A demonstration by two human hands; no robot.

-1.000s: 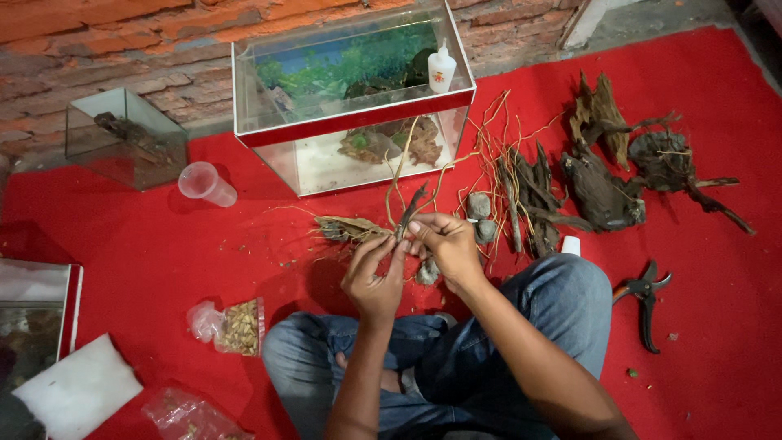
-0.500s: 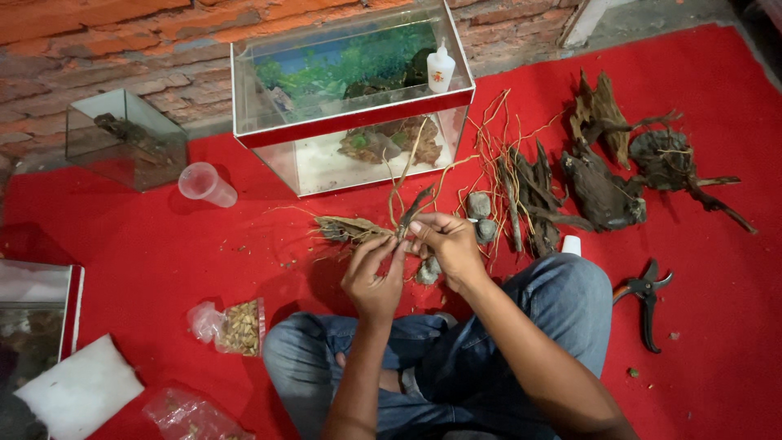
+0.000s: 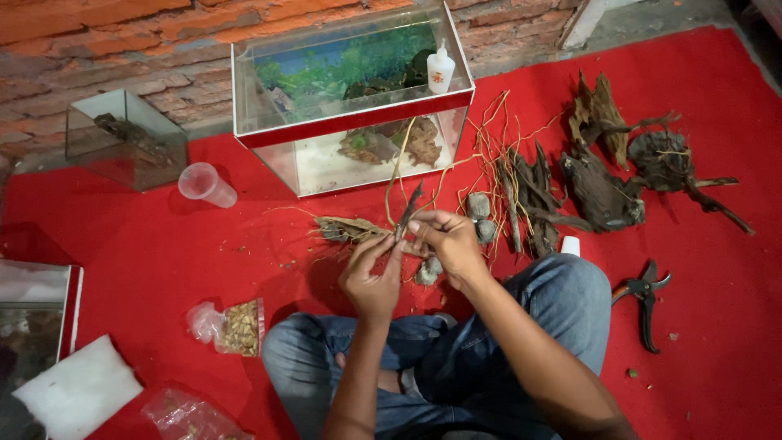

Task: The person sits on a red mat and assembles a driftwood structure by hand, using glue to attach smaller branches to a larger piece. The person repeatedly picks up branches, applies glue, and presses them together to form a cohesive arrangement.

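I sit cross-legged on a red cloth (image 3: 163,261). My left hand (image 3: 371,277) and my right hand (image 3: 448,244) meet over a thin, dark piece of root wood (image 3: 407,213) with long pale twigs. Both hands pinch it near its lower end, the fingers of the left reaching up to it. A flat brown piece of wood (image 3: 346,228) lies just left of the hands. Grey stones (image 3: 479,208) rest beside and under my right hand.
A glass aquarium (image 3: 350,98) with a red rim stands ahead, a small white bottle (image 3: 440,69) on its corner. Driftwood pieces (image 3: 603,179) lie at right, black pruning shears (image 3: 643,297) by my knee. A plastic cup (image 3: 204,183), smaller glass tank (image 3: 122,138), bags (image 3: 228,326) and white pad (image 3: 77,391) at left.
The hands stay together on the root wood; the fingers have shifted only slightly. Nothing else has moved.
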